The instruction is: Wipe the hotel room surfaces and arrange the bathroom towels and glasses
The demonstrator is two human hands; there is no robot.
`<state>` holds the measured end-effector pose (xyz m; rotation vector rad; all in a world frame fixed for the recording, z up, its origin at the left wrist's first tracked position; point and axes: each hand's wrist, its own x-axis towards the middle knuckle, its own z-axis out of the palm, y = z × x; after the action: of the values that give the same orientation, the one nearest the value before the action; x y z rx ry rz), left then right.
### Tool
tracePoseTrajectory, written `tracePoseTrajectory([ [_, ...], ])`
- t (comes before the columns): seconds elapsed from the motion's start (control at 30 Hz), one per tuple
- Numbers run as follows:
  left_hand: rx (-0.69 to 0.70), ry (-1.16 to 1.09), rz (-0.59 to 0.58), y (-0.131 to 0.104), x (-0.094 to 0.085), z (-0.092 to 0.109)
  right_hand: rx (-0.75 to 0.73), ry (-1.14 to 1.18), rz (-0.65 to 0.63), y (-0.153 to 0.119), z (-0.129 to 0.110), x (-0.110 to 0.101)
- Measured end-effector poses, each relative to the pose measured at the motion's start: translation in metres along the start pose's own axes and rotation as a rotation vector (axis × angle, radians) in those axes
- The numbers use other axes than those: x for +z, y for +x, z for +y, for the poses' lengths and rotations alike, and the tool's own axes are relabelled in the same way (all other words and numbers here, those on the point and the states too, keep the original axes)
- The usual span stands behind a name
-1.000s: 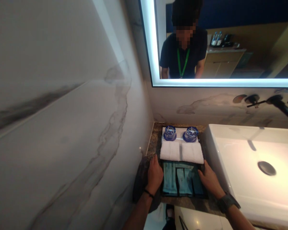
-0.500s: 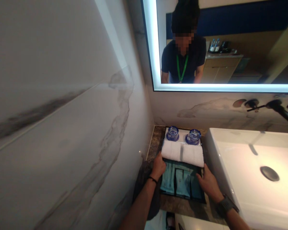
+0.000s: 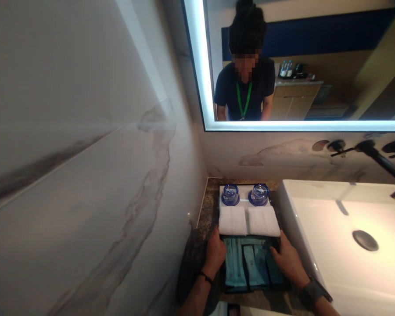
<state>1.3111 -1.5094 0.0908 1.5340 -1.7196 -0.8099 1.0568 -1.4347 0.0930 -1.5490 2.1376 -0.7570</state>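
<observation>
A dark tray [image 3: 218, 192] lies on the stone counter between the side wall and the sink. Near its back edge, two upside-down glasses [image 3: 231, 195] sit on blue-rimmed coasters. Two folded white towels [image 3: 232, 220] lie side by side in front of them, and several teal packets [image 3: 235, 262] fill the near part. My left hand [image 3: 215, 252] holds the tray's left side, fingertips partly hidden. At the opposite side my right hand [image 3: 289, 256] grips the edge just below the right towel, its thumb over the packets.
The white sink [image 3: 329, 219] stands close by my right hand, with a black faucet [image 3: 378, 162] above it. A marbled wall [image 3: 95, 197] rises at the left. A lit mirror [image 3: 299, 126] reflects a person with a green lanyard.
The tray has turned slightly and now sits straighter, its back edge nearly level with the rear wall. Both hands have stayed at its sides. The view has shifted a little.
</observation>
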Motion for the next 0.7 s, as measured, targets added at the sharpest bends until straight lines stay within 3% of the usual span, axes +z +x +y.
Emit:
tracePoseTrajectory([
  [0.5,-0.009,-0.024,-0.001,0.008,-0.005,-0.009,-0.012,-0.007,-0.028,-0.012,0.013,0.015],
  [0.6,0.009,0.059,-0.005,-0.002,-0.012,-0.008,-0.011,-0.004,-0.028,-0.010,0.014,0.017],
  [0.7,0.102,0.238,0.071,-0.029,-0.033,-0.012,-0.023,0.000,0.011,-0.011,0.005,0.010],
])
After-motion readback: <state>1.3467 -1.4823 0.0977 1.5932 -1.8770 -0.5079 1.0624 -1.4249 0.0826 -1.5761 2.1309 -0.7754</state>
